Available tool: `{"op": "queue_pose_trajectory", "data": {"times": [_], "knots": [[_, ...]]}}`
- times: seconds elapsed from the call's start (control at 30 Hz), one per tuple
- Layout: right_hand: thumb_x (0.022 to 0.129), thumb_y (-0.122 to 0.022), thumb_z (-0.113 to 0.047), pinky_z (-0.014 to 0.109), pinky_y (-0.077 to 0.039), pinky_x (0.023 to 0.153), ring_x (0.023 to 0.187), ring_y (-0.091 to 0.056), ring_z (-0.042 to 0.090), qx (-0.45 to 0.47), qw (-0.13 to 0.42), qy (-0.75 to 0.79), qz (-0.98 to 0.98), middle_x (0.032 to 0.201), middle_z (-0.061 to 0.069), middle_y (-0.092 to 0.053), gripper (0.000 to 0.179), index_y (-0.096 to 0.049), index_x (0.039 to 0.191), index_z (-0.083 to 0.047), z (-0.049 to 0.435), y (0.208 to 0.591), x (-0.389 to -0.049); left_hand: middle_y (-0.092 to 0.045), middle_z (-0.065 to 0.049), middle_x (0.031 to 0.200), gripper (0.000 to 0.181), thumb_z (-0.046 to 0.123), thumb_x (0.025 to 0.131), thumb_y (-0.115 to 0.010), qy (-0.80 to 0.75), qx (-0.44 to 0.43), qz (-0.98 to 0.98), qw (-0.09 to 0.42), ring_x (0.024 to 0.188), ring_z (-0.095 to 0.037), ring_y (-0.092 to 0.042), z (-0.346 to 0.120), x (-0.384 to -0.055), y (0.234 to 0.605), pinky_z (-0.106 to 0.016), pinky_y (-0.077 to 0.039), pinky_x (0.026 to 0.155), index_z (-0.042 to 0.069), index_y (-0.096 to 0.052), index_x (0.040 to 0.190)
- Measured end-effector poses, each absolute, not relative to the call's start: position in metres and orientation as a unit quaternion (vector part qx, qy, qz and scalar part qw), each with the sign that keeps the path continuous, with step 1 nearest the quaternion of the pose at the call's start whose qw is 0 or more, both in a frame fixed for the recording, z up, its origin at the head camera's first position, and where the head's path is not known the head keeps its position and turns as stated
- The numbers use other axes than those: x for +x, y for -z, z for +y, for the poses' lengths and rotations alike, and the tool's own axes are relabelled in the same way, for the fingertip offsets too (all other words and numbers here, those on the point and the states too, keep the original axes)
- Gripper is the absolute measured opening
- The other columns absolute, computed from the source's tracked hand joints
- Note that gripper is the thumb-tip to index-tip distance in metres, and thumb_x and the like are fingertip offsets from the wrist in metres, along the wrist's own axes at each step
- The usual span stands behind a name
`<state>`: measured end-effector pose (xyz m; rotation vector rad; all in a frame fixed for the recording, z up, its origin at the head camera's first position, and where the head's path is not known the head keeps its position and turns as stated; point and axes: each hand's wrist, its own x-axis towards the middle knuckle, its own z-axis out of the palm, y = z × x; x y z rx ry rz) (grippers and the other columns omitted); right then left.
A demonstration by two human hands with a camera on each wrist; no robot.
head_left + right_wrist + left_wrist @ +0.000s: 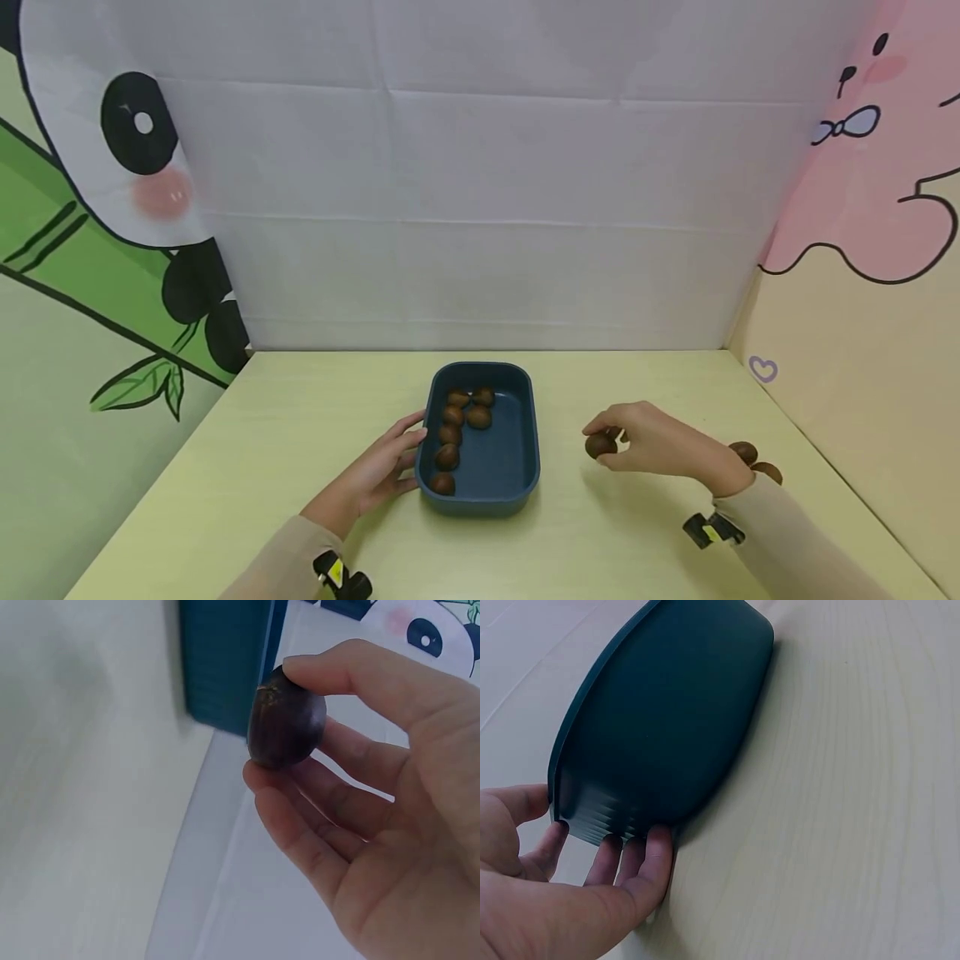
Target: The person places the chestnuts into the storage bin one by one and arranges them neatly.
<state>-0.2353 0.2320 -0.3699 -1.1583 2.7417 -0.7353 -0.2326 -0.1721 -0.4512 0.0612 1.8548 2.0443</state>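
Observation:
A dark blue rectangular box (498, 504) stands on the table, with several brown, glossy chestnuts (479, 417) inside, mostly along its left side. My left hand (378, 471) rests against the box's left outer wall; in the left wrist view the spread fingers (657, 855) touch the wall, one of them near the rim. Right of the box, above the tabletop, my right hand (652, 446) pinches a single chestnut (286, 724) between thumb and fingertips. That chestnut is dark and egg-shaped, with a rough patch near its top.
Two more chestnuts (743, 452) show beside my right wrist, partly hidden by the arm. A pale wood-grain table (300, 417) lies under everything. White cloth (495, 208) hangs behind it, and painted walls (847, 333) stand on both sides.

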Motion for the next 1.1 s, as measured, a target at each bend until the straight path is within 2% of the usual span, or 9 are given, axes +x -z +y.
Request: {"op": "queue_pose_trajectory", "data": {"times": [0.17, 0.3, 0.67, 0.87, 1.1], "knots": [[0.09, -0.074, -0.012, 0.043, -0.054, 0.083, 0.087, -0.064, 0.008, -0.395, 0.033, 0.269, 0.878, 0.098, -0.009, -0.067, 0.028, -0.071, 0.117, -0.009, 0.2, 0.366, -0.246, -0.045, -0.019, 0.147, 0.063, 0.036, 0.105, -0.051, -0.727, 0.022, 0.66, 0.19, 0.124, -0.026, -0.055, -0.172, -0.234, 0.452, -0.045, -0.047, 0.094, 0.02, -0.023, 0.159], [0.091, -0.074, -0.015, 0.042, -0.054, 0.083, 0.089, -0.064, 0.008, -0.413, 0.015, 0.285, 0.865, 0.101, -0.008, -0.067, 0.03, -0.071, 0.12, -0.011, 0.175, 0.37, -0.254, -0.045, -0.02, 0.147, 0.064, 0.037, 0.105, -0.052, -0.724, 0.021, 0.664, 0.186, 0.124, -0.026, -0.055, -0.174, -0.234, 0.452, -0.045, -0.048, 0.093, 0.02, -0.023, 0.159], [0.091, -0.074, -0.03, 0.028, -0.051, 0.078, 0.092, -0.062, 0.007, -0.436, -0.023, 0.222, 0.872, 0.113, -0.005, -0.069, 0.035, -0.072, 0.122, -0.013, 0.121, 0.396, -0.278, -0.047, -0.018, 0.146, 0.063, 0.036, 0.105, -0.051, -0.727, 0.028, 0.659, 0.19, 0.127, -0.027, -0.053, -0.173, -0.235, 0.451, -0.046, -0.047, 0.095, 0.02, -0.022, 0.159], [0.089, -0.077, -0.03, 0.025, -0.05, 0.076, 0.09, -0.06, 0.005, -0.413, -0.021, 0.193, 0.89, 0.109, -0.005, -0.07, 0.033, -0.073, 0.117, -0.014, 0.099, 0.416, -0.289, -0.047, -0.018, 0.147, 0.063, 0.037, 0.105, -0.052, -0.725, 0.024, 0.662, 0.188, 0.127, -0.028, -0.053, -0.173, -0.234, 0.451, -0.046, -0.047, 0.095, 0.02, -0.023, 0.159], [0.088, -0.079, -0.033, 0.029, -0.051, 0.081, 0.095, -0.063, 0.011, -0.389, -0.025, 0.142, 0.91, 0.105, -0.003, -0.069, 0.032, -0.074, 0.115, -0.016, 0.081, 0.426, -0.293, -0.048, -0.019, 0.145, 0.063, 0.037, 0.105, -0.051, -0.722, 0.024, 0.665, 0.189, 0.125, -0.027, -0.055, -0.172, -0.234, 0.452, -0.045, -0.048, 0.093, 0.02, -0.023, 0.159]]}}
